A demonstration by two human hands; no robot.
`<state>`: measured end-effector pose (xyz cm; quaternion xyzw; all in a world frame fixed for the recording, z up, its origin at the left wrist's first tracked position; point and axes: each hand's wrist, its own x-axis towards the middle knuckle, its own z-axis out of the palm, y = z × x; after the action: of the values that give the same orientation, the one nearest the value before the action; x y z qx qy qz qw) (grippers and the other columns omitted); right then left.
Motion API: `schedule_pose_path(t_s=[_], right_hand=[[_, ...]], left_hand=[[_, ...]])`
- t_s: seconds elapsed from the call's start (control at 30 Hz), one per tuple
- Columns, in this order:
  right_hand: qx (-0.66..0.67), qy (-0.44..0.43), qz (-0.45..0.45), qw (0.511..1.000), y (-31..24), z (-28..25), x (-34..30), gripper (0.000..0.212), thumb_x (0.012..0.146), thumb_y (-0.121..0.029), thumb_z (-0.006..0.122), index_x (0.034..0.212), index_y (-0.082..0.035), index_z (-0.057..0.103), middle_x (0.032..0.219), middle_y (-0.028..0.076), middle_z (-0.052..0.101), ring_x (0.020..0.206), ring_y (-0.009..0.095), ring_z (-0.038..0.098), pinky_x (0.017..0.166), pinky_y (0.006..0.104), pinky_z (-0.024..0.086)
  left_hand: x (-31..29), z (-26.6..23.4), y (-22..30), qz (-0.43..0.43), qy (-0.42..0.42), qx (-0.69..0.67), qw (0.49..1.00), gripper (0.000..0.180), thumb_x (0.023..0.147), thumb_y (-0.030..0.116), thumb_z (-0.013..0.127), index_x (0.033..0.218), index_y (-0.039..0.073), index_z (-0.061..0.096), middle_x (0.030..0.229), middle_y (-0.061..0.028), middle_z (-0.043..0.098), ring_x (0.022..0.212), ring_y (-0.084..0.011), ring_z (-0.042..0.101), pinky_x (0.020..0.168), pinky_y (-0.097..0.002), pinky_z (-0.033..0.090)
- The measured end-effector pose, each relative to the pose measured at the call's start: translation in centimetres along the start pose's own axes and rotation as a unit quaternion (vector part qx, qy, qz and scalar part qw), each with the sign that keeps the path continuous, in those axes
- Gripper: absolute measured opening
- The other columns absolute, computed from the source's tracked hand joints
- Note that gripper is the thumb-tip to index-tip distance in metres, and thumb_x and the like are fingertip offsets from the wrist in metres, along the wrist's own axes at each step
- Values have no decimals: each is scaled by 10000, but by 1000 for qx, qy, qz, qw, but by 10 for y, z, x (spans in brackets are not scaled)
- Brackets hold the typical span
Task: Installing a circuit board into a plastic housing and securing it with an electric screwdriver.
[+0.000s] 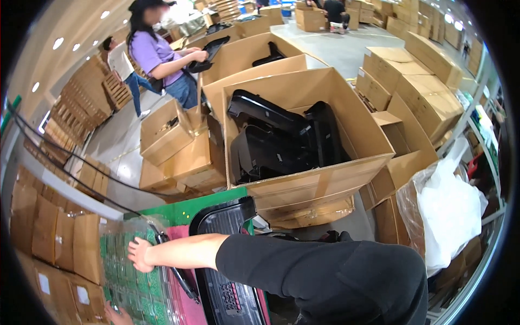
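My right hand [142, 254] reaches across from the right in a black sleeve. It lies on a clear plastic bag of green circuit boards [127, 273] at the lower left, fingers curled onto the plastic. Only a sliver of my left hand [117, 315] shows at the bottom edge, touching the same bag; its fingers are hidden. Under my forearm lies a black plastic moulded panel with a grid of slots [225, 281], resting on a pink sheet [179, 238] over a green table [184, 210]. A black cable [179, 276] crosses the bag next to my right hand.
A big open cardboard box [325, 179] of black plastic parts [281, 141] stands just beyond the table. Smaller cartons [168, 135] sit to its left and a white plastic bag [449, 211] to its right. A person in a purple top [160, 57] handles a black part at the back.
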<state>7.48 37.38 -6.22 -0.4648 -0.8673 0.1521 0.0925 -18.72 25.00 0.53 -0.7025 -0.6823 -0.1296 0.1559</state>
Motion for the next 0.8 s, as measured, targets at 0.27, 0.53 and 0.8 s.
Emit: schedule_pose_path(t_s=[0.27, 0.53, 0.8], right_hand=[[10, 25, -37, 999, -8, 0, -1, 582, 942, -402, 333, 1431, -89, 370, 1530, 116, 281, 1438, 264, 182, 1141, 511, 123], [14, 57, -46, 997, -4, 8, 2, 545, 939, -395, 356, 1381, -88, 440, 1492, 115, 346, 1417, 267, 230, 1114, 508, 167], [4, 64, -59, 996, -19, 4, 2, 532, 940, -388, 365, 1369, -86, 452, 1470, 118, 370, 1397, 264, 259, 1099, 493, 198]], left_hand=[[68, 116, -80, -97, -12, 54, 994, 600, 917, 404, 501, 1403, 63, 412, 1439, -227, 382, 1321, -396, 359, 1087, -509, 296], [62, 96, -52, -180, -103, 1, 978, 568, 958, 466, 368, 1289, 44, 553, 1344, -216, 504, 1226, -400, 470, 1038, -466, 364], [97, 179, -200, -254, 7, -9, 967, 514, 939, 428, 454, 1259, 27, 495, 1319, -226, 461, 1189, -330, 470, 973, -444, 365]])
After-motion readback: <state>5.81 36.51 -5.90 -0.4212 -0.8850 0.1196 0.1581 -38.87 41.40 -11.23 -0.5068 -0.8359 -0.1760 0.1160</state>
